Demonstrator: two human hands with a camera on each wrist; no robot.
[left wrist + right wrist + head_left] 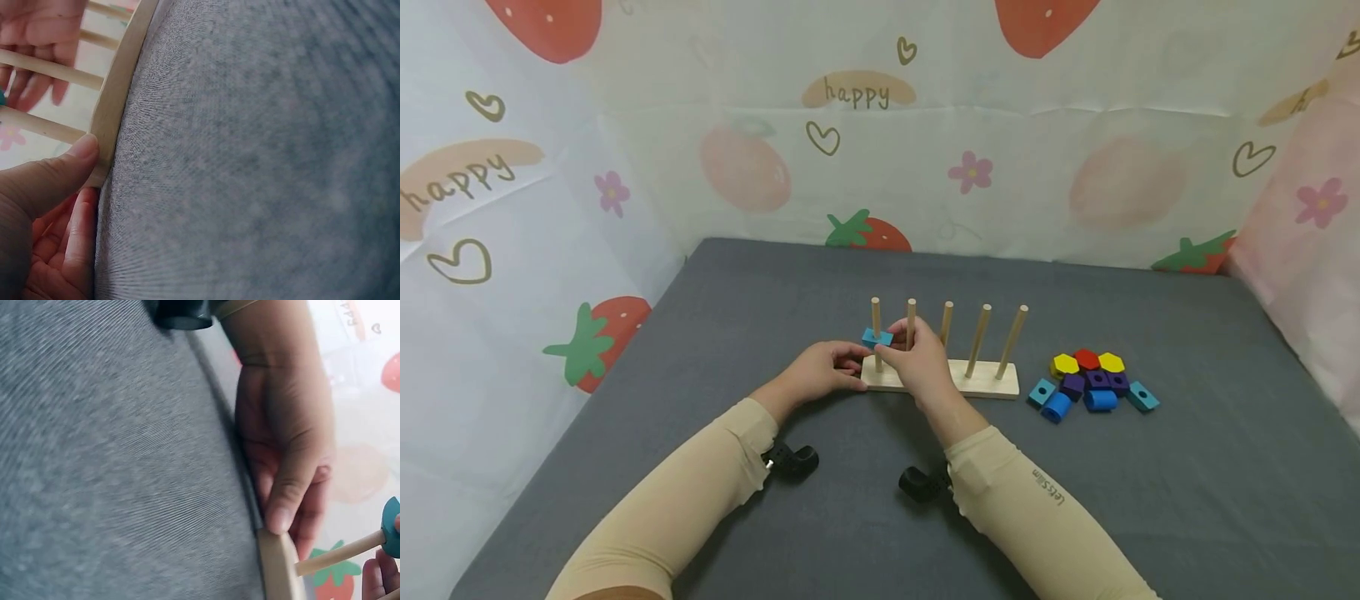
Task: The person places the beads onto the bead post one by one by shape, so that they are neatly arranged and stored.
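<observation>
Teal block on the leftmost peg, pinched by the right hand

Slightly left of the lower centre of the head view, a teal block (pixel 870 339) sits partway up the leftmost peg (pixel 876 312), above the wooden base (pixel 990 387), with the peg running through it. The right hand (pixel 925 365) is just to the block's right, its thumb and fingers closed on the block's right side. In the right wrist view the block appears at the right edge of the frame, with a fingertip touching it.

The left hand (pixel 820 369) is below and to the left of the block, apart from it. It is clamped on the left end of the base; in the left wrist view its thumb presses on that end at the left of the frame, with the other fingers curled beside it.

Four more upright pegs line the base to the right. Right of centre on the grey worktop (pixel 1187 500), well apart from both hands, lies a cluster of loose blocks: two yellow hexagons (pixel 1064 365), a red block (pixel 1086 359), three purple blocks (pixel 1097 380), two blue rounded blocks (pixel 1057 407) and two other teal blocks (pixel 1143 397).
</observation>
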